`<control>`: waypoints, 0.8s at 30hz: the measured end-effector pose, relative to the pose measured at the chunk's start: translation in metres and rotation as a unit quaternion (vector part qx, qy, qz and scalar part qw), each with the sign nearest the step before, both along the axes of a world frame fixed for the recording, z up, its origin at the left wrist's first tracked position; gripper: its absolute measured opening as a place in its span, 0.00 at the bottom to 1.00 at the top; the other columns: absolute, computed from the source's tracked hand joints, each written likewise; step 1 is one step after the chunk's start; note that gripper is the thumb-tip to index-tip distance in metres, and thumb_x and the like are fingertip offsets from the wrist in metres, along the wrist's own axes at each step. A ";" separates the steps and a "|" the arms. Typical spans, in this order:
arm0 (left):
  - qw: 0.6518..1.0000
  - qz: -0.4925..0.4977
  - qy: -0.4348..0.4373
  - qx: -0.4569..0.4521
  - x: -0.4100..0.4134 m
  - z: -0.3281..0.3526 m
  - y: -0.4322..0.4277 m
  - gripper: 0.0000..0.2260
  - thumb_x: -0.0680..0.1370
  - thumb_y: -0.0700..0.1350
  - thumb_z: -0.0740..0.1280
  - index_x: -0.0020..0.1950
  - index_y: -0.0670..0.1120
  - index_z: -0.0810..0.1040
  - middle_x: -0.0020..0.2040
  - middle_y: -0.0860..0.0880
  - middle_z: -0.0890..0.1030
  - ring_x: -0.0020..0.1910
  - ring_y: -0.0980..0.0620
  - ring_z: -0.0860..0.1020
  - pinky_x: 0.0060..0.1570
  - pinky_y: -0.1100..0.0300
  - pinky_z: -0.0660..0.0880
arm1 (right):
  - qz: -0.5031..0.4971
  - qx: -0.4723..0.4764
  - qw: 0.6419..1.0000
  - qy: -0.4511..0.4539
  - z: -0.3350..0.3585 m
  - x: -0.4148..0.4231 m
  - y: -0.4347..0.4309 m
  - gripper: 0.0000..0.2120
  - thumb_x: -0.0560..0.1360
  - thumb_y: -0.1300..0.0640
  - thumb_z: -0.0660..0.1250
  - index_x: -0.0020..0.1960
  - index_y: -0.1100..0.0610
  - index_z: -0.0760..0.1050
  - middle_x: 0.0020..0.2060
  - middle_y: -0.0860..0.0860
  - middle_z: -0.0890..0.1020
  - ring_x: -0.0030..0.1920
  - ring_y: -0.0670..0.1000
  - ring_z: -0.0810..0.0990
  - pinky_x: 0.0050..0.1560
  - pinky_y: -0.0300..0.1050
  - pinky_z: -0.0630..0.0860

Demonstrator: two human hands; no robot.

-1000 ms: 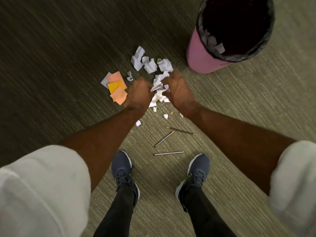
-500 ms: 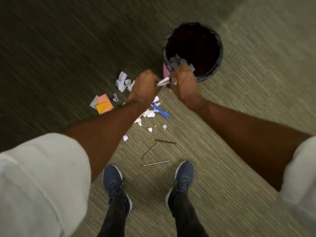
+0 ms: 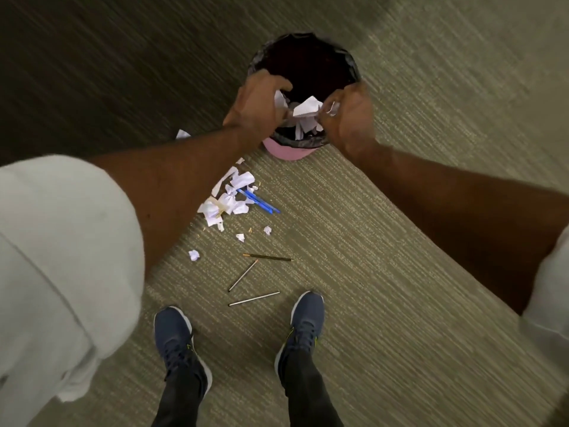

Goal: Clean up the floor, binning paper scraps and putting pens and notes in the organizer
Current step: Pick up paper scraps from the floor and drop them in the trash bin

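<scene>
- Sleeve, far left of the bin: pale, rolled above the elbow, with the bare left forearm reaching past the floor litter toward the bin.
- Floor scraps, on the near-left side of the bin, just short of its base: a loose white heap, with a few small crumbs trailing nearer the shoes.
- Blue pens, touching the right edge of that heap: long axis runs from the bin's base down and rightward.
- Left hand, over the bin's left rim: fingers loosely curled on white paper; I judge it the nearer hand for the heap.
- Bin, pink with a black liner: mouth open, directly under both hands.
- Held scraps, over the bin's near rim, between the hands: crumpled, seemingly about to drop inside.
- Right hand, over the bin's right rim: fingers curled, pinching a small white piece.
</scene>
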State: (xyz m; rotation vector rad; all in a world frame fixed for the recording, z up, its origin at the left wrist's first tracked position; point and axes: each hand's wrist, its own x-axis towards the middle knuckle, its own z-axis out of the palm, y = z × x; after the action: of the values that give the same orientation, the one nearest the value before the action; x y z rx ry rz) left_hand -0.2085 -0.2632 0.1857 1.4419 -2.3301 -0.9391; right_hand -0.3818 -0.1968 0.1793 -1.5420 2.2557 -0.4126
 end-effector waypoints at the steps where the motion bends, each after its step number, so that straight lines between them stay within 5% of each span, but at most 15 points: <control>1: 1.000 -0.015 0.001 0.003 -0.004 -0.001 -0.003 0.22 0.74 0.43 0.71 0.68 0.44 0.76 0.65 0.41 0.77 0.64 0.44 0.75 0.66 0.53 0.72 | -0.015 0.001 1.000 -0.011 -0.002 -0.003 -0.003 0.07 0.73 0.56 0.70 0.48 0.59 0.82 0.53 0.58 0.80 0.50 0.53 0.78 0.53 0.42 0.74; 6: 0.999 -0.032 0.006 0.006 -0.017 -0.007 -0.015 0.30 0.73 0.40 0.72 0.74 0.44 0.69 0.70 0.41 0.71 0.70 0.45 0.70 0.71 0.55 0.67 | 0.002 0.032 0.999 0.005 -0.003 -0.017 -0.011 0.17 0.74 0.55 0.70 0.62 0.57 0.78 0.68 0.58 0.69 0.69 0.53 0.70 0.64 0.33 0.63; 12: 0.999 -0.036 -0.004 0.024 -0.017 -0.011 -0.018 0.32 0.74 0.45 0.73 0.76 0.44 0.66 0.72 0.43 0.70 0.71 0.47 0.69 0.70 0.58 0.67 | 0.020 0.010 1.000 0.016 -0.002 -0.017 -0.010 0.18 0.75 0.57 0.69 0.65 0.57 0.77 0.67 0.58 0.71 0.68 0.55 0.71 0.65 0.38 0.68; 17: 0.999 -0.028 -0.018 0.030 0.006 -0.019 -0.009 0.32 0.75 0.44 0.73 0.76 0.43 0.66 0.71 0.42 0.70 0.71 0.46 0.70 0.71 0.54 0.68 | 0.037 0.011 0.999 0.010 -0.006 0.003 -0.002 0.21 0.75 0.60 0.68 0.68 0.58 0.76 0.70 0.58 0.69 0.68 0.55 0.72 0.62 0.32 0.65; 24: 0.995 0.027 -0.053 0.075 0.091 -0.061 0.031 0.30 0.74 0.41 0.73 0.74 0.46 0.67 0.70 0.42 0.71 0.69 0.45 0.71 0.70 0.54 0.68 | 0.146 0.034 0.989 0.000 -0.040 0.063 0.051 0.20 0.73 0.61 0.70 0.65 0.58 0.76 0.65 0.57 0.72 0.63 0.56 0.75 0.63 0.43 0.70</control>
State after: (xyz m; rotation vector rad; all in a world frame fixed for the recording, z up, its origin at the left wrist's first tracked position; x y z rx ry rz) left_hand -0.1176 -0.2320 0.1251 1.6425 -2.3235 -1.0671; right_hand -0.3183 -0.1461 0.1391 -1.7996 1.9787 -0.2494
